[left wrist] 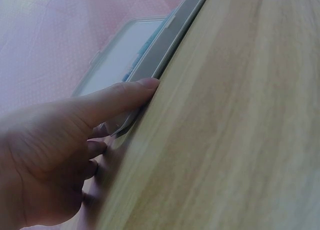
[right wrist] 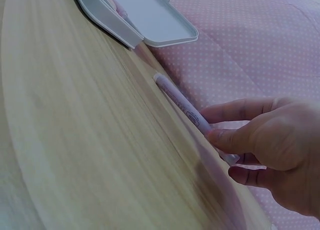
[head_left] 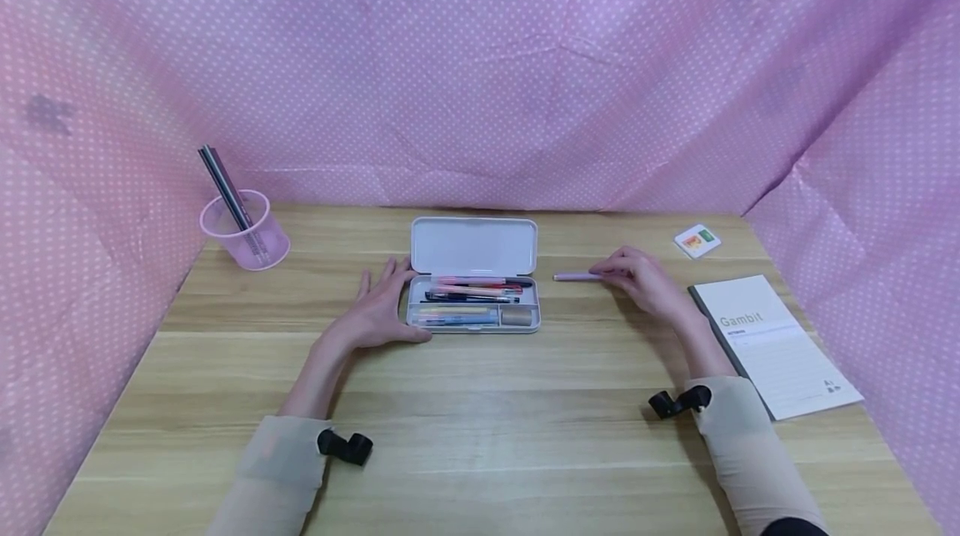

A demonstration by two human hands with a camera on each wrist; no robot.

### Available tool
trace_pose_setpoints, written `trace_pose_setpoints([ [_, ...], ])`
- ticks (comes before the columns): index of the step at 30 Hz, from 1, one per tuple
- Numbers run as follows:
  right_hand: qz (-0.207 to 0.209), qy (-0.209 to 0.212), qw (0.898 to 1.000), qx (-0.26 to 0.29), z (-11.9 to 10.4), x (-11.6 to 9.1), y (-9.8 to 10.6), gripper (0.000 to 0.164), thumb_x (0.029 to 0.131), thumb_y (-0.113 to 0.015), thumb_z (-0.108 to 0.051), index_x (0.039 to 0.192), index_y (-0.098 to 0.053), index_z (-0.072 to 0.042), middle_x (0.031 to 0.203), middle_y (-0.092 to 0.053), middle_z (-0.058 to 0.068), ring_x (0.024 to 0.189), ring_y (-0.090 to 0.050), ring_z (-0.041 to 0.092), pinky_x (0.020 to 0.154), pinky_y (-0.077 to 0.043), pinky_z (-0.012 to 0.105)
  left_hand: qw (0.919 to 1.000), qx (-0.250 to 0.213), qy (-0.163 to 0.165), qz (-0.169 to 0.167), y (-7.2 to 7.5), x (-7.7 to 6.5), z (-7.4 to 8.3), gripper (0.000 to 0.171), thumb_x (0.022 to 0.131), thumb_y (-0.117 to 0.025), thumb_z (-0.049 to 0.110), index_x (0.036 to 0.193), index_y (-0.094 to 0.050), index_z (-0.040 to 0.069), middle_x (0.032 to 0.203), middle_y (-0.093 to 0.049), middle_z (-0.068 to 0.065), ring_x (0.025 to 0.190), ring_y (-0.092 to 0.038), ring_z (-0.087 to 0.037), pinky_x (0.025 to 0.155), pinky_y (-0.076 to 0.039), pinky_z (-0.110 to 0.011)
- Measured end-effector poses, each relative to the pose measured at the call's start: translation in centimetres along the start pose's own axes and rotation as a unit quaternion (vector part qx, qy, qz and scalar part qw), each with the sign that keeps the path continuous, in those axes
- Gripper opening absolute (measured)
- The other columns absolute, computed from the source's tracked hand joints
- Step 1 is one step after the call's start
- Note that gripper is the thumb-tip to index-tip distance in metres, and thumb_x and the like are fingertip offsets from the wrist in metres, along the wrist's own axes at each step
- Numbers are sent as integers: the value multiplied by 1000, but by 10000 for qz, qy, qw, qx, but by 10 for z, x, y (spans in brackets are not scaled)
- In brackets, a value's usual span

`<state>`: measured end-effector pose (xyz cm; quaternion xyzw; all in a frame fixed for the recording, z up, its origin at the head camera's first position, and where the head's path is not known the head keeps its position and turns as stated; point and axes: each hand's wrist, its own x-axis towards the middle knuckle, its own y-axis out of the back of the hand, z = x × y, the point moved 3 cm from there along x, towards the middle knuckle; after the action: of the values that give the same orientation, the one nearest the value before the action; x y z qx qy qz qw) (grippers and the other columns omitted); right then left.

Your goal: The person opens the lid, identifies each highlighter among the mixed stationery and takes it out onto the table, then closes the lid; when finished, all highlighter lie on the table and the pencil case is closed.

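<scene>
Head view: pen (head_left: 576,277) in right hand (head_left: 637,282), gap to pencil-case edge (head_left: 537,315)

In the head view, the right end of the lilac pen (head_left: 573,277) was covered by the right hand (head_left: 637,282); its print was too blurred to read from the right wrist; the pencil case (head_left: 474,246) was cut off by the top edge in both wrist views, contents mostly hidden; the left hand (left wrist: 50,155), cropped at the left edge, covered part of its wall; picture on the white square (head_left: 697,241) and the notebook's (head_left: 787,353) finest lettering were too small to tell; both sleeves (head_left: 277,469) ran off-frame.
</scene>
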<state>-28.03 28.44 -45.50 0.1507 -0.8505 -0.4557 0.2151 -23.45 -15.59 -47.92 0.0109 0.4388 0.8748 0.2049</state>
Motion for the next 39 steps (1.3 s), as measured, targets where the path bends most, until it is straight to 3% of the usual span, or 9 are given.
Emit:
trace_pose_setpoints([
  [11, -22, 93, 9999, -82, 2, 0, -1, 23, 92, -72, -1, 111, -79, -12, 100, -73, 7, 92, -67, 21, 80, -53, 27, 10000, -31, -22, 3, 1, -1, 1, 104, 74, -89, 48, 154, -37, 7, 174, -7, -18, 162, 3, -42, 127, 13, -66],
  [21, -65, 30, 9999, -128, 4, 1, -4, 24, 93, -71, 0, 112, -79, -13, 102, -73, 7, 97, -68, 24, 85, -54, 39, 10000, 7, 6, -3, 0, -1, 1, 104, 74, -89, 48, 154, -36, 7, 175, -7, -17, 162, 3, -42, 127, 13, -66],
  [39, -216, -145, 9996, -90, 3, 1, -5, 25, 95, -69, 0, 113, -79, -12, 105, -74, 7, 99, -69, 24, 84, -53, 37, 10000, 15, 3, -8, 0, 0, 0, 105, 74, -89, 49, 155, -36, 8, 175, -6, -16, 162, 3, -41, 127, 13, -65],
])
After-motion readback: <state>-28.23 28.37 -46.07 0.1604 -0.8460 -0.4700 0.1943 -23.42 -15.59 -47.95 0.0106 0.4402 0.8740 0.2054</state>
